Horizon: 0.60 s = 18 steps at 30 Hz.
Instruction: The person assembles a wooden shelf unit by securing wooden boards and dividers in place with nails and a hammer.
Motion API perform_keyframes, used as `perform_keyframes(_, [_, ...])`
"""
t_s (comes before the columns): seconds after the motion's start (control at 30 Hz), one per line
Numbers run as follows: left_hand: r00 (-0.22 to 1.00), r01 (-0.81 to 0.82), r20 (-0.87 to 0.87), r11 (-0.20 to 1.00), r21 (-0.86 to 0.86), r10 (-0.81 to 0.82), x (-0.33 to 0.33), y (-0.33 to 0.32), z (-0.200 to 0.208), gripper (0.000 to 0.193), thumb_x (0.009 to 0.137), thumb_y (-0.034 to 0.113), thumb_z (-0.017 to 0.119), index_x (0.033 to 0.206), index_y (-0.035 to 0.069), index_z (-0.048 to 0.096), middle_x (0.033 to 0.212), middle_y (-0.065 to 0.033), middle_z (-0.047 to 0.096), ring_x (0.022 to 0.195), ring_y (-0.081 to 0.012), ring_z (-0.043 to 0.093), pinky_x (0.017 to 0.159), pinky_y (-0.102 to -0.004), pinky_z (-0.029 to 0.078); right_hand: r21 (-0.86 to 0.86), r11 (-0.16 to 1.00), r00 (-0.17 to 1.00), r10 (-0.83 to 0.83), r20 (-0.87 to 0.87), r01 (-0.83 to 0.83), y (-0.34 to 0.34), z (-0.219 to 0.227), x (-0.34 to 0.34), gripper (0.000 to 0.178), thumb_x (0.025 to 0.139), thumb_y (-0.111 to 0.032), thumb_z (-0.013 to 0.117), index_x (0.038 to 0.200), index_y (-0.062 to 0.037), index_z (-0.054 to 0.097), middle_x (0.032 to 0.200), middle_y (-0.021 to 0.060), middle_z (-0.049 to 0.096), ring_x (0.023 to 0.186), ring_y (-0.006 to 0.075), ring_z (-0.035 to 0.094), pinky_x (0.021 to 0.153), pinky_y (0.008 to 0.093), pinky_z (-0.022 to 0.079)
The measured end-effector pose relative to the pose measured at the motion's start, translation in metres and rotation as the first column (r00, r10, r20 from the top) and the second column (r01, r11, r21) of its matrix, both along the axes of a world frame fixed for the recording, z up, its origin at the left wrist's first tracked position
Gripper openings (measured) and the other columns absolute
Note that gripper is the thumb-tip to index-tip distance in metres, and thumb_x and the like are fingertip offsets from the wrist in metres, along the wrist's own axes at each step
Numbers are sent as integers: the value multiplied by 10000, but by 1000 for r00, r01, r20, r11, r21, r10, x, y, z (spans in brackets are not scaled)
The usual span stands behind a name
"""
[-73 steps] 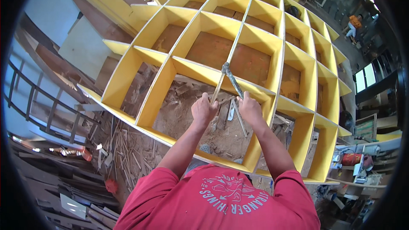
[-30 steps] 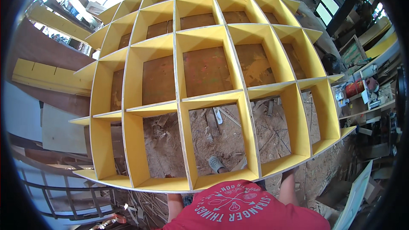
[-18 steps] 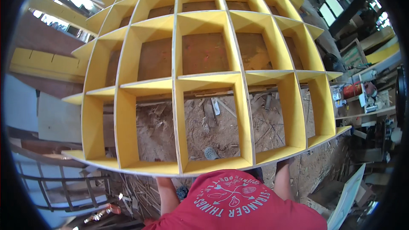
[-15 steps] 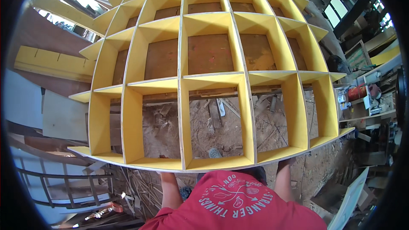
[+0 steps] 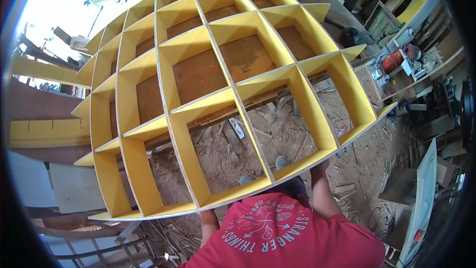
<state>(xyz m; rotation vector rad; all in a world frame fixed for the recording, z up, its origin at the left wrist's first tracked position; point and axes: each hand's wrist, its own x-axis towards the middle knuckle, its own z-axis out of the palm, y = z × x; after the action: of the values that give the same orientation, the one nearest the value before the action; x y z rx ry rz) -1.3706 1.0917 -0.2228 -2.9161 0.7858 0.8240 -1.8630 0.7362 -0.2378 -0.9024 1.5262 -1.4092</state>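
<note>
A large yellow wooden grid frame (image 5: 229,76), with crossing slats and open square cells, stretches away in front of me. Its far part lies over a brown wooden tabletop (image 5: 198,77), and its near part juts out above the floor. At the near edge, left of my body, my left hand (image 5: 207,214) holds the frame from below. My right hand (image 5: 320,168) grips the same edge farther right. The fingers of both hands are hidden under the edge. Through the cells I see my grey shoes (image 5: 281,162) on the ground.
Sawdust and wood scraps cover the dirt floor (image 5: 292,124). To the right stands a wooden shelf with a red can (image 5: 392,61) and jars. A pale panel (image 5: 419,203) leans at the lower right. Boards (image 5: 47,133) and a dark metal grille are on the left.
The frame now sits slanted in view, its near right corner higher and its near left corner lower. My hands stay at its near edge. Both shoes now show through the cells.
</note>
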Motion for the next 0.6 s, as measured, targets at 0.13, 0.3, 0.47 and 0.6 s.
perform_keyframes(0.13, [985,-169,-33,984,-56,168,-9,-12,-10,472,1039,429,599,1311,60,710,1320,-138,724,1041,-309,743,921,-502,608,212,974,904,-160,397,79,0,4,6,360,1089,-421,508,1263,-130,630,947,63,658,813,242,692,725,426,599])
perform_keyframes(0.3, [955,-295,-29,950,-97,294,-10,-19,-12,473,1044,429,592,1304,54,714,1305,-141,729,1030,-316,741,916,-507,609,138,978,911,-197,363,156,-7,18,28,359,1073,-443,536,1146,-106,639,799,45,629,665,196,654,575,361,545])
perform_keyframes(0.47, [926,-376,-33,920,-113,375,-7,-18,-10,474,1048,429,585,1296,48,719,1290,-145,734,1020,-323,740,910,-512,610,268,955,885,-232,405,128,-28,43,38,297,1064,-358,557,1110,-82,657,810,60,653,707,215,680,607,381,554])
perform_keyframes(0.6, [917,-400,-55,909,-121,396,-2,-39,-8,476,1052,429,579,1290,43,722,1278,-148,738,1011,-329,739,906,-516,611,253,960,966,-173,194,121,-28,28,19,288,1058,-337,568,1098,-69,666,863,85,686,799,238,701,710,399,577])
